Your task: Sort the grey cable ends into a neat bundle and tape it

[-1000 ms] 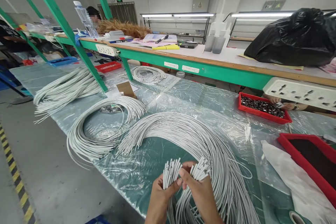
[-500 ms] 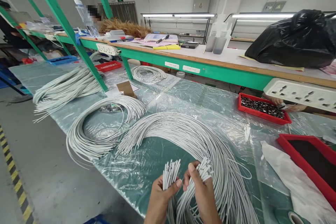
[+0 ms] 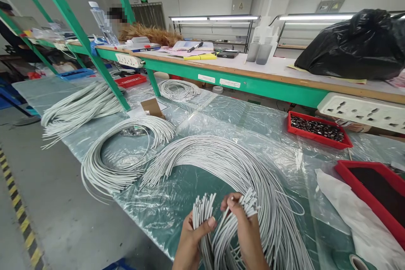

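At the lower middle, my left hand (image 3: 196, 230) is closed round a bundle of light grey cables (image 3: 204, 209), their cut ends pointing up. Just to its right, my right hand (image 3: 242, 223) grips a second cable bundle (image 3: 249, 203), with thumb and forefinger pinched near the tips. A gap separates the two bundles at the top. Below the hands the cables curve down and join a large arc of grey cables (image 3: 221, 149) lying on the plastic-covered table (image 3: 177, 215). The right hand's other fingers are partly hidden behind its bundle.
More cable coils (image 3: 109, 156) lie to the left. At right stand a red tray of small metal parts (image 3: 316, 130), another red tray (image 3: 341, 166) and a white cloth (image 3: 344, 211). A green-framed shelf (image 3: 268, 88) crosses behind; a co-worker's hand (image 3: 357, 127) shows beneath it.
My left hand and its bundle have shifted slightly left, widening the gap between the bundles. The right hand's fingertips have moved a little along the cable tips.
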Tool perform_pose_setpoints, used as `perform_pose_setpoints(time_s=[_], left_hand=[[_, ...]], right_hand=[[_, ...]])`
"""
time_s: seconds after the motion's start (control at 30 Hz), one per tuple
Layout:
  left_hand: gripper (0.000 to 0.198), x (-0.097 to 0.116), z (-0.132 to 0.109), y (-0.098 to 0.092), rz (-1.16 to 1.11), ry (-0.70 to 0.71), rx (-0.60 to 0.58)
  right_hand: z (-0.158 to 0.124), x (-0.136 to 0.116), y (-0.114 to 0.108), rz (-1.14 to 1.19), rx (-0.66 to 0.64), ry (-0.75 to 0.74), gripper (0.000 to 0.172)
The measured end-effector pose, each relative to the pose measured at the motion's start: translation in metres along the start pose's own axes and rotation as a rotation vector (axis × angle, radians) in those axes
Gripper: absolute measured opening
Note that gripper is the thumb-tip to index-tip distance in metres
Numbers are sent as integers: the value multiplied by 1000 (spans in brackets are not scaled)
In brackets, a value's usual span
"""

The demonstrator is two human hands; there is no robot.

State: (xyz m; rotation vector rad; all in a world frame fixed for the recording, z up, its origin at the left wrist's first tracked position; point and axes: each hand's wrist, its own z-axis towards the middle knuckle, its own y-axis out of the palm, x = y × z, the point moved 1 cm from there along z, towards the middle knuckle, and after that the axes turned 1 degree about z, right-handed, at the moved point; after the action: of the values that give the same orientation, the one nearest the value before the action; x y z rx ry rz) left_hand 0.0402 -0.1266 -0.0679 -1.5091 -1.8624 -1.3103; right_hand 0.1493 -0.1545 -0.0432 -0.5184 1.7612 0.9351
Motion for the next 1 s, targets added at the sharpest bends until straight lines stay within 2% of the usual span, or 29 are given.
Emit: perform_pose_setpoints(time_s=[0.1,0.2,0.3,0.57,0.73,0.87,1.0], left_hand=[[28,-2,2,-3,21,21,-22],[28,2,-1,1,-6,2,-6],[30,7,-5,7,-49,-21,32],[27,9,-6,10,-51,4,-21],[23,8,-5,4,-12,-7,38],[22,7,-6,4,18,25,43],[28,9,-7,10,33,50,42]], right_hand=[[1,1,-1,61,-94,29,19],[1,-2,2,2,-198,57,25],[-1,-5,5,-57,-248,95,26],[-5,-10,8,-144,-177,150,28],[-6,-12,5,-196,-112,135,28],[-5,-12,4,-188,-123,161,30],[-3,-10,2,-211,-216,142,30]])
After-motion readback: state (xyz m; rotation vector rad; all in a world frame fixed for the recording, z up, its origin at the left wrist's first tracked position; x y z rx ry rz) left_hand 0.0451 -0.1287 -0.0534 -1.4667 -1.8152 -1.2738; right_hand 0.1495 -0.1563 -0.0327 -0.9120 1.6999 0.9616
